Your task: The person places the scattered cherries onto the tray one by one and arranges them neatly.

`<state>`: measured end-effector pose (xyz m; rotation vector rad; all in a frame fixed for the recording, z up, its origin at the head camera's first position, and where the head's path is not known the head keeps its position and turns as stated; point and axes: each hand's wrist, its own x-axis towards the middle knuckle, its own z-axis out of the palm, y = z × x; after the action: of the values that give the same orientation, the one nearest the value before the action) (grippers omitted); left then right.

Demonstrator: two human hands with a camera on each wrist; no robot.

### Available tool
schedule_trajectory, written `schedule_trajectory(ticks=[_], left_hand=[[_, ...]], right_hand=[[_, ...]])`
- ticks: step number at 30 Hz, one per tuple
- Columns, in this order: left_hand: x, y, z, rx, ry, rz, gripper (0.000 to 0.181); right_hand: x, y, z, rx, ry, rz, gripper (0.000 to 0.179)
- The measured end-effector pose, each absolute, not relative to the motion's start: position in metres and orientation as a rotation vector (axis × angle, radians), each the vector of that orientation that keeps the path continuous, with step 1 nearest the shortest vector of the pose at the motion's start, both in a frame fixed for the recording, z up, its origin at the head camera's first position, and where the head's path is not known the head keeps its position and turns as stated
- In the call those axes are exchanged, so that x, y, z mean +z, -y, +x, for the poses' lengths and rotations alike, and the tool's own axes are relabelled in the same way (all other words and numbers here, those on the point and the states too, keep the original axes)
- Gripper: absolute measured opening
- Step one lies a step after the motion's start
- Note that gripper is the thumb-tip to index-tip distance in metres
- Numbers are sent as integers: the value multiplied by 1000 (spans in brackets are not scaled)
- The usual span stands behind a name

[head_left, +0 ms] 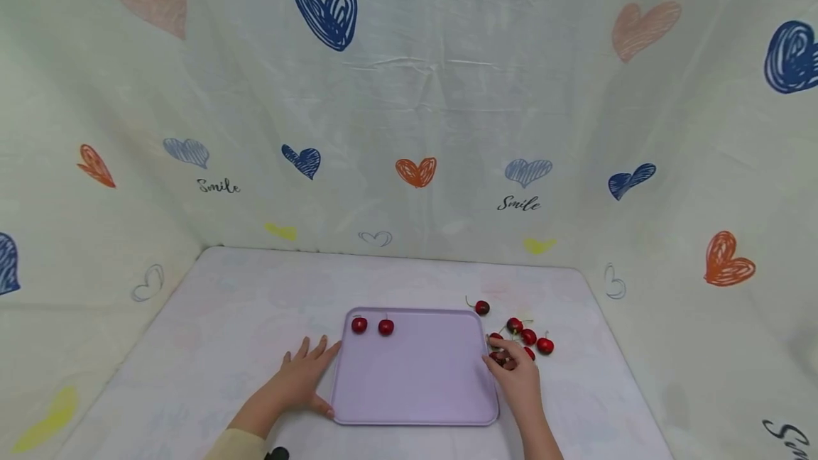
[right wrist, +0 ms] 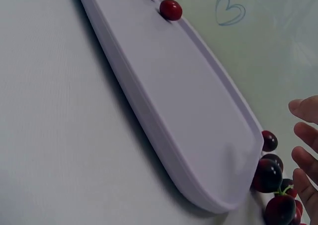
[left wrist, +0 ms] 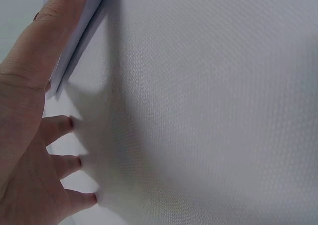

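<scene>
A light purple rectangular tray point(head_left: 415, 382) lies on the table. Two dark red cherries, one at the corner point(head_left: 359, 325) and one beside it point(head_left: 386, 327), sit at its far left. My left hand point(head_left: 297, 380) spreads its fingers along the tray's left edge, thumb at the near corner; the left wrist view shows the thumb point(left wrist: 47, 41) against the rim. Over the loose cherries at the tray's right edge is my right hand point(head_left: 519, 378), its fingers point(right wrist: 305, 158) bent and apart. A dark cherry point(right wrist: 268, 175) lies close by these fingers, with nothing visible between them.
Several more stemmed cherries point(head_left: 545, 346) lie scattered right of the tray, one point(head_left: 482, 307) near its far right corner. A pale cloth point(head_left: 415, 91) printed with hearts hangs behind the white table point(head_left: 268, 304). A small black object point(head_left: 278, 453) shows by the left sleeve.
</scene>
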<state>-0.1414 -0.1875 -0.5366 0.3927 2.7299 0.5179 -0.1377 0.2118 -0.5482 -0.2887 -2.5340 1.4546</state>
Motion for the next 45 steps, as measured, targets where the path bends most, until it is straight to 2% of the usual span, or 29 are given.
schedule_trajectory(ticks=[15, 45], left_hand=[[-540, 188, -141, 519, -2751, 413, 121], [-544, 189, -143, 518, -2742, 378, 123]], right_hand=[[-557, -245, -129, 1267, 2575, -401, 33], [-567, -251, -130, 1251, 2622, -442, 31]])
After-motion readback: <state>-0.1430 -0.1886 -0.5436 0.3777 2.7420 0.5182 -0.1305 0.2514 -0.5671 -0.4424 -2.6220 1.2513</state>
